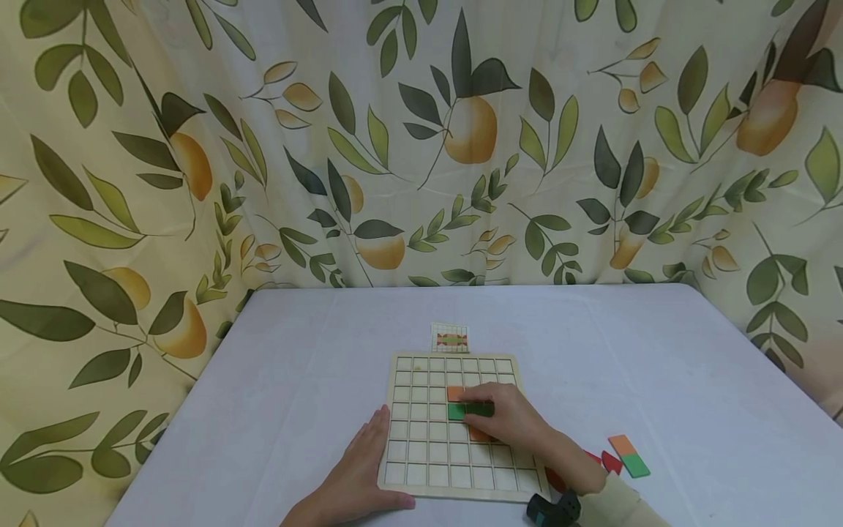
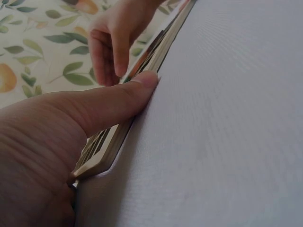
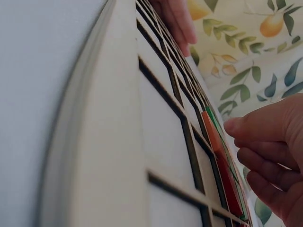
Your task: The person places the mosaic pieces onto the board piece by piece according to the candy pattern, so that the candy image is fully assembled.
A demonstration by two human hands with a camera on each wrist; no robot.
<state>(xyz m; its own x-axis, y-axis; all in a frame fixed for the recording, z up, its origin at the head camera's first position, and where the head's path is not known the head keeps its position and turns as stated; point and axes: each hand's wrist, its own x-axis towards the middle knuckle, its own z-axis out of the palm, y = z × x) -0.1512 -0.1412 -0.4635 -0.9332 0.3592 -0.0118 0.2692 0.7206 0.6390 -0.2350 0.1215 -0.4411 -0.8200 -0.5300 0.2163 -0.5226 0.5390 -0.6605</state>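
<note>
A square wooden grid board (image 1: 418,454) lies on the table. My left hand (image 1: 358,465) braces it, straight fingers along its left edge; the thumb (image 2: 120,97) presses the near edge. Over the middle of the board is my right hand (image 1: 510,417), its thumb and fingertips apart at the coloured tiles. Around it show an orange tile (image 1: 454,394), a green tile (image 1: 456,412) and another orange piece (image 1: 479,435), partly hidden by the hand. In the right wrist view a red piece (image 3: 229,187) also sits in the grid, and nothing shows between the fingers.
A small pattern card (image 1: 451,339) stands behind the board's far edge. To the right lie an orange-and-green tile (image 1: 628,455) and red pieces (image 1: 611,462), some behind the right forearm. A black device (image 1: 553,509) is at the right wrist. A leaf-and-fruit patterned curtain (image 1: 421,146) hangs behind the white table.
</note>
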